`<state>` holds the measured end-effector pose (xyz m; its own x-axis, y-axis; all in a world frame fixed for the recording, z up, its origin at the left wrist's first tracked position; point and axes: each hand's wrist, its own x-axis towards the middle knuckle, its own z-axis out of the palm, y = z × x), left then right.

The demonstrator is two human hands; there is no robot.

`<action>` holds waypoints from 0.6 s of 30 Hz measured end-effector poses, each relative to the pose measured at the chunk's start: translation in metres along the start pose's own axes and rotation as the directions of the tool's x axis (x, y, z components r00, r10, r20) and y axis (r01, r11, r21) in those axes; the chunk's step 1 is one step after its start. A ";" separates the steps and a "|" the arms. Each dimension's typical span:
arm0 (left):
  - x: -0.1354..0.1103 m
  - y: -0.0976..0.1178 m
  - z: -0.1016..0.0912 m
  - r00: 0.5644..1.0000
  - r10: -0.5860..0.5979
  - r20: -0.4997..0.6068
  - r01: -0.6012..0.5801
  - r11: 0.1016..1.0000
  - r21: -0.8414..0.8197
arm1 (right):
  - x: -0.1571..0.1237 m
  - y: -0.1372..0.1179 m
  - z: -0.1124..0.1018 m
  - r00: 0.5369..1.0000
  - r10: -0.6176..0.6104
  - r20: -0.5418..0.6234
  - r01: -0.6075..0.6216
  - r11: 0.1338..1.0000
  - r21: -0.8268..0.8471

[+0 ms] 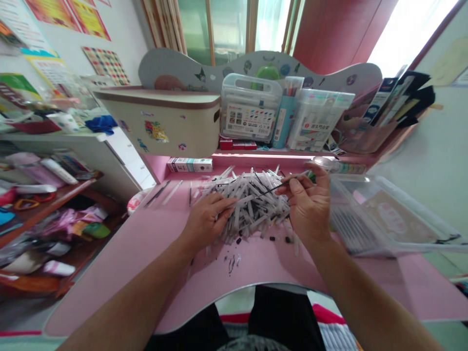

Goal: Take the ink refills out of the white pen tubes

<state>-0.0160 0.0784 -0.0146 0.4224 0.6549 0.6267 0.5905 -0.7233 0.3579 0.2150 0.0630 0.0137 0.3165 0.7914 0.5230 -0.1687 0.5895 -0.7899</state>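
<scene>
A heap of white pen barrels (pixel 252 204) lies in the middle of the pink desk (pixel 146 253). My left hand (pixel 206 219) rests on the heap's left side with its fingers curled round one white barrel. My right hand (pixel 307 204) is at the heap's right edge and pinches a thin black refill (pixel 278 186) that points left over the pile. Small black caps (pixel 274 239) lie scattered on the desk in front of the heap.
A clear plastic tray (pixel 395 219) with pens sits right of my right hand. Loose refills (pixel 161 192) lie at the left. A cream box (pixel 164 122), marker cases (pixel 248 109) and books stand on the back shelf. Cluttered shelves (pixel 47 195) stand to the left.
</scene>
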 end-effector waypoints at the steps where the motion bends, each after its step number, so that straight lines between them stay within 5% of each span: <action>1: 0.000 0.000 0.000 1.000 0.004 -0.005 -0.004 1.000 0.008 | 0.000 0.000 0.000 1.000 0.000 -0.001 0.000 1.000 0.001; 18: 0.000 -0.003 0.000 1.000 0.004 -0.004 -0.004 1.000 0.024 | -0.010 0.003 0.006 0.994 0.110 0.020 -0.111 0.993 0.030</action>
<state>-0.0177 0.0803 -0.0158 0.4222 0.6507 0.6311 0.6047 -0.7208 0.3387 0.2053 0.0580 0.0078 0.2769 0.8546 0.4394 -0.2308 0.5030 -0.8329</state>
